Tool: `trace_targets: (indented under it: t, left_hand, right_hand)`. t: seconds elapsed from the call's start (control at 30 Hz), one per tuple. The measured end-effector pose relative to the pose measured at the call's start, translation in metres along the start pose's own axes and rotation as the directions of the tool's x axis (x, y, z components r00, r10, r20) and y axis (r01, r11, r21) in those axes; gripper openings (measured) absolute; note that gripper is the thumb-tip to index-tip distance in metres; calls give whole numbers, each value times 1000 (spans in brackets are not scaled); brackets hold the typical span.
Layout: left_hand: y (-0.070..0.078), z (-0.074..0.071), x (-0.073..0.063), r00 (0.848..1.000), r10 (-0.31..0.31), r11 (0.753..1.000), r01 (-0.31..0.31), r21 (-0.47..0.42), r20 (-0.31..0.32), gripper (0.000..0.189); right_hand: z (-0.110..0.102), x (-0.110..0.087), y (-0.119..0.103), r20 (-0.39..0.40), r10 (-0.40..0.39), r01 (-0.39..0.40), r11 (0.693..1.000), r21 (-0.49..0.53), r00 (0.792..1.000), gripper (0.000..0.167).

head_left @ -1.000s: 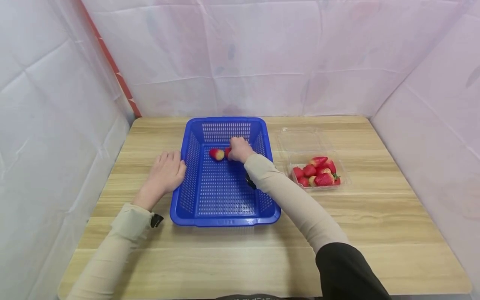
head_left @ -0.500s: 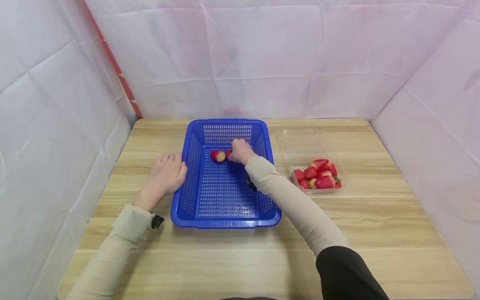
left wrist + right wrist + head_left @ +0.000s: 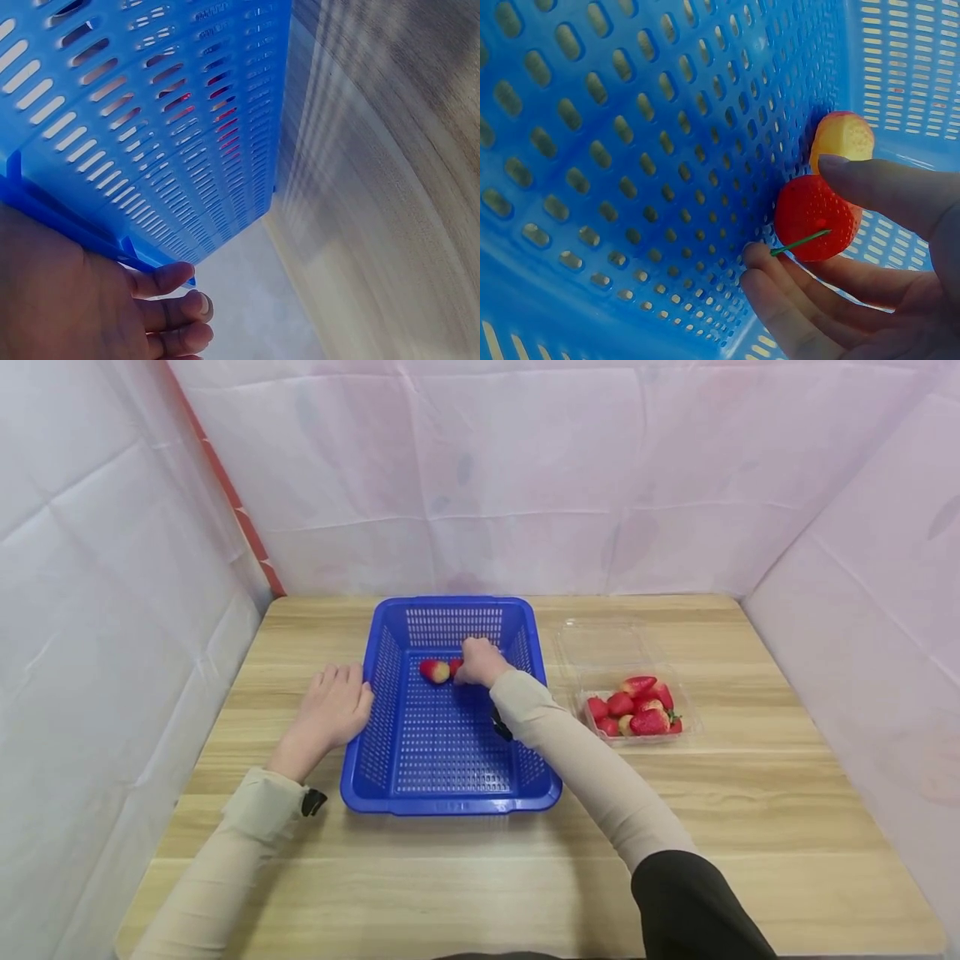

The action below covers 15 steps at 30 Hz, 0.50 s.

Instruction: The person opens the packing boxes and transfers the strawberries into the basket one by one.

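My left hand (image 3: 330,706) grips the left rim of a blue plastic basket (image 3: 450,804). In the left wrist view its fingers (image 3: 176,337) curl at the underside of that rim, and the thumb is hidden behind it. My right hand (image 3: 482,662) reaches down inside the basket, toward the far end. The right wrist view shows its thumb and fingers around a red strawberry (image 3: 817,214) with a green stem, low over the slotted floor. Beside it, a second strawberry (image 3: 434,671), red with a pale end, lies on the basket floor.
Right of the basket, a clear plastic box (image 3: 637,737) stands with its lid (image 3: 603,643) folded back, holding several strawberries (image 3: 648,721). Everything is on a wooden table (image 3: 750,827). White sheets (image 3: 525,485) hang at the back and both sides.
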<state>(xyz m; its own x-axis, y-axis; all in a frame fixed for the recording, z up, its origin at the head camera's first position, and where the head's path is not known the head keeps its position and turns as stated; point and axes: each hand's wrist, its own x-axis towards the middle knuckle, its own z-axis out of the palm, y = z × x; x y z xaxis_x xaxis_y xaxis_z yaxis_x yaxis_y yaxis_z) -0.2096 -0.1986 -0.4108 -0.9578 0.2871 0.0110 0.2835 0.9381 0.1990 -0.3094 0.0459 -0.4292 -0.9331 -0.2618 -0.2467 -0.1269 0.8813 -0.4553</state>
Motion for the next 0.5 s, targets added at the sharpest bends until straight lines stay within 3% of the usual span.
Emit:
trace_targets:
  t: [0.5]
  left_hand:
    - [-4, 3, 1, 1000, -9, 1000, 9, -2, 2, 35]
  right_hand:
    - [2, 2, -2, -10, -4, 3, 999, -43, 1000, 29]
